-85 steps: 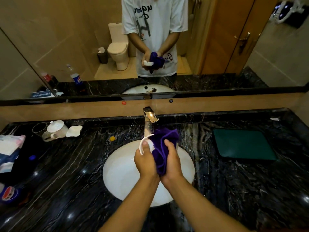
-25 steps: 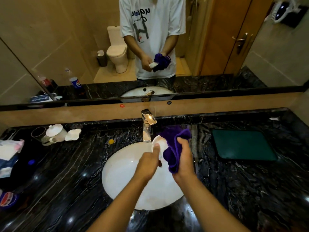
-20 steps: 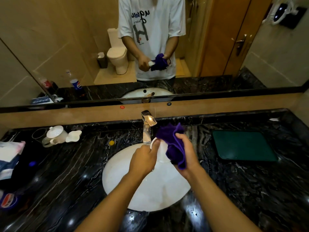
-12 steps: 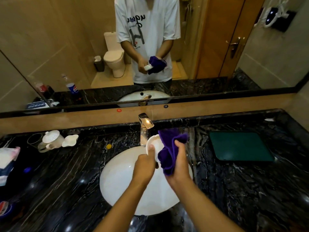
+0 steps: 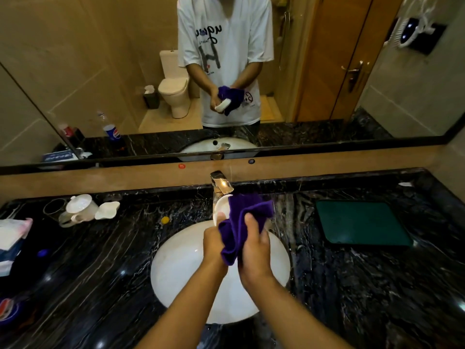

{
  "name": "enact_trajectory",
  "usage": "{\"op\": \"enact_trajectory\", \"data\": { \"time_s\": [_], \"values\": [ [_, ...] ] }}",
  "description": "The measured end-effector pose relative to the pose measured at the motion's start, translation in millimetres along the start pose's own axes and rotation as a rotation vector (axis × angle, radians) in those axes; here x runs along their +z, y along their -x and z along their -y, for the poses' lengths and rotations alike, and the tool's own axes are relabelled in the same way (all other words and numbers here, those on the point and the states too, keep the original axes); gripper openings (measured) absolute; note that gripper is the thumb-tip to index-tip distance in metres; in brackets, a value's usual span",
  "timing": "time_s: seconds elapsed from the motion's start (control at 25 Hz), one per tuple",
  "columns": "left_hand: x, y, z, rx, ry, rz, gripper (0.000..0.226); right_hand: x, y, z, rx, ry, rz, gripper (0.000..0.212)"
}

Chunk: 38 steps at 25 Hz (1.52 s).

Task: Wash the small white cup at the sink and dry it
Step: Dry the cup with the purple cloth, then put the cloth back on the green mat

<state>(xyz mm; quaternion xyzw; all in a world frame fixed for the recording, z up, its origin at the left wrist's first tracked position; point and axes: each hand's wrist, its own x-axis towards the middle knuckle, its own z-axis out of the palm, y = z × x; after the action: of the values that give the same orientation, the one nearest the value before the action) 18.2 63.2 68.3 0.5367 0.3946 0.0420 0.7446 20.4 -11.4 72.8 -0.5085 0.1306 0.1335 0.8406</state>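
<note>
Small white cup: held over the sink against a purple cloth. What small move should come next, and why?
Probably turn the cup a little in the left hand so the purple cloth in the right hand wipes fresh surface; cloth covers only one side.

Cup (image 5: 222, 207) over sink (image 5: 176, 268) (below faucet (image 5: 221, 182)); teapot (image 5: 81, 207) left, mat (image 5: 362, 222) right.

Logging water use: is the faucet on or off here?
Off, as far as visible: no stream falls from the faucet into the sink, though the cloth hides part below.
</note>
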Motion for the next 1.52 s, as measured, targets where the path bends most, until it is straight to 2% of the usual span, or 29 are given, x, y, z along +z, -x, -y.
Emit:
{"op": "enact_trajectory", "data": {
  "time_s": [0.04,0.12,0.24,0.32,0.44,0.56,0.68,0.88,1.04,1.2,1.36,1.52],
  "values": [
    [-1.8,-3.1,1.6,-0.011,0.02,-0.02,0.052,-2.8,1.1,0.2,-0.033,0.077,0.018,0.03],
    [-9.1,-8.3,1.6,0.052,-0.102,-0.133,0.058,-12.8,2.3,5.2,-0.022,0.182,0.068,0.024],
    [-22.5,-13.7,-5.1,0.098,-0.158,-0.252,0.06,-31.6,4.4,9.5,0.021,0.228,0.138,0.019],
    [-27.4,-15.2,-6.2,0.146,-0.118,-0.25,0.045,-40.4,1.4,12.0,0.072,0.182,0.119,0.02],
    [-27.2,-19.7,6.5,0.157,-0.058,-0.186,0.028,-55.7,-16.5,16.6,0.15,0.138,-0.013,0.028],
    [-11.1,-24.3,30.6,0.072,-0.122,-0.026,0.026,-78.1,-28.6,22.4,0.173,0.15,-0.118,0.041],
    [19.1,-20.6,46.5,-0.001,-0.087,0.151,0.026,-109.2,-36.2,34.4,0.087,0.18,-0.182,0.021],
    [92.6,-26.5,71.5,-0.093,-0.096,0.331,0.023,-179.6,-65.0,68.2,-0.041,0.374,-0.358,0.004],
    [167.7,-44.9,87.3,-0.131,-0.162,0.335,0.034,-246.6,-114.7,109.0,-0.098,0.668,-0.457,0.01],
    [245.3,-60.8,99.0,-0.176,-0.167,0.302,0.037,-321.5,-183.5,155.2,-0.076,0.914,-0.501,0.042],
    [291.3,-75.4,107.2,-0.201,-0.187,0.261,0.038,-370.6,-244.6,182.7,-0.126,1.066,-0.49,0.04],
    [312.8,-85.5,117.1,-0.234,-0.181,0.228,0.024,-397.9,-281.1,180.3,-0.114,1.161,-0.457,0.04]
  ]
}}
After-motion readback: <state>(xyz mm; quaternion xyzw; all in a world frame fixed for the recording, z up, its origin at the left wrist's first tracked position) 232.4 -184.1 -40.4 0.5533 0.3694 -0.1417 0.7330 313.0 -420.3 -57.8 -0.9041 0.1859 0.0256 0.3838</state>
